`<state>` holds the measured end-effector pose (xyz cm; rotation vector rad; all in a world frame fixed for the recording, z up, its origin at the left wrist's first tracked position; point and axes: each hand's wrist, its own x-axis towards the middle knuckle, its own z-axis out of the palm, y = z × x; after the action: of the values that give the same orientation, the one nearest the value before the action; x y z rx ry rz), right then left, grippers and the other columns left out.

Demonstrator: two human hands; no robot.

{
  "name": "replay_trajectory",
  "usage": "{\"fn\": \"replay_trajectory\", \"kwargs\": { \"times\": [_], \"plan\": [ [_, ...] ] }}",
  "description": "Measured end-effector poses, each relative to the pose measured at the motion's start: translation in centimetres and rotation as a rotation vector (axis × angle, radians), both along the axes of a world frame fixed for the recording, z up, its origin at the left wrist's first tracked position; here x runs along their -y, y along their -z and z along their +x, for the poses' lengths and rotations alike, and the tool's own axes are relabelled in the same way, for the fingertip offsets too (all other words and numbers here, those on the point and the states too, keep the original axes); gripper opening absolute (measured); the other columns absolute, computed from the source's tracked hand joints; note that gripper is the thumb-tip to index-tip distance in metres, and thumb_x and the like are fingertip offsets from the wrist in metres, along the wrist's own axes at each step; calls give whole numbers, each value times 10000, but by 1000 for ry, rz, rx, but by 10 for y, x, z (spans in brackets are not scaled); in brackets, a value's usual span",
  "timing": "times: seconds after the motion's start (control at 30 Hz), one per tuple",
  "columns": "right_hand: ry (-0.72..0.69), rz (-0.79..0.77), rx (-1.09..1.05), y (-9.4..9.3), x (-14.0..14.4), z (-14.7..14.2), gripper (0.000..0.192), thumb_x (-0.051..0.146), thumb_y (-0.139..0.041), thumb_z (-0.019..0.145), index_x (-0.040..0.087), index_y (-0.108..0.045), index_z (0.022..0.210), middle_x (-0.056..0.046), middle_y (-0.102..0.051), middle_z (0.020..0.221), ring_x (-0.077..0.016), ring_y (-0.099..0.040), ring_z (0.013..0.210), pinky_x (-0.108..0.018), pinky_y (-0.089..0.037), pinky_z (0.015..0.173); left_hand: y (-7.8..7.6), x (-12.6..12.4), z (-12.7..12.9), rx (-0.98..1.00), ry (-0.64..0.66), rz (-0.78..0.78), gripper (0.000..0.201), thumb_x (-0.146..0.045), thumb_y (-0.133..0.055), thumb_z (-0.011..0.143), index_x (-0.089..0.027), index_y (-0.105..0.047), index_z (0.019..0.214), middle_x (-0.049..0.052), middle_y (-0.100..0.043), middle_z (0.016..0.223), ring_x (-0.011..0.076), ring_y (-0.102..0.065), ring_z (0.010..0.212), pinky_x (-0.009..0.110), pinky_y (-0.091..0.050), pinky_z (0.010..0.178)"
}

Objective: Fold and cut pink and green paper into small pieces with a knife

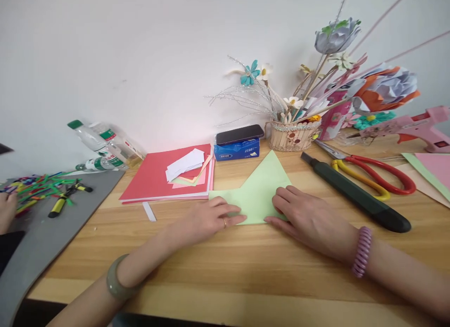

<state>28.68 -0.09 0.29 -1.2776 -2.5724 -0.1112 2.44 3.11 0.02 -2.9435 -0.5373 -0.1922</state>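
A sheet of light green paper (258,200) lies on the wooden table in front of me, folded so that one pointed corner rises toward the back. At its lower left part, my left hand (211,219) rests with thumb and forefinger close together on the paper. My right hand (302,212) grips the right side, fingers curled and thumb along the lower edge. The right fingers cover the paper's right corner.
Left of the paper lies red paper (168,172) with white scraps (186,163) on top. Scissors (372,172) and a dark-handled tool (358,193) lie to the right, before a pink glue gun (418,127). A flower basket (293,135) stands behind. Another person's hand (7,212) is far left.
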Motion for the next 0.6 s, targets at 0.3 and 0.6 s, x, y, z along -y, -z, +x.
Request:
{"fn": "replay_trajectory", "kwargs": {
  "times": [0.3, 0.6],
  "plan": [
    [33, -15, 26, 7, -1, -1, 226, 372, -483, 874, 184, -485, 748, -48, -519, 785, -184, -497, 697, -318, -380, 613, -21, 16, 22, -336, -81, 181, 494, -156, -445, 920, -350, -324, 1357, 58, -534, 1131, 200, -529, 904, 227, -440, 560],
    [26, -24, 17, 8, -3, 0, 248, 391, -455, 886, 188, -480, 747, -45, -517, 779, -179, -493, 686, -315, -373, 609, -10, 19, -13, -281, -108, 148, 427, -114, -413, 913, -160, -365, 1335, 131, -531, 1232, 240, -514, 1076, 328, -490, 791]
  ]
}}
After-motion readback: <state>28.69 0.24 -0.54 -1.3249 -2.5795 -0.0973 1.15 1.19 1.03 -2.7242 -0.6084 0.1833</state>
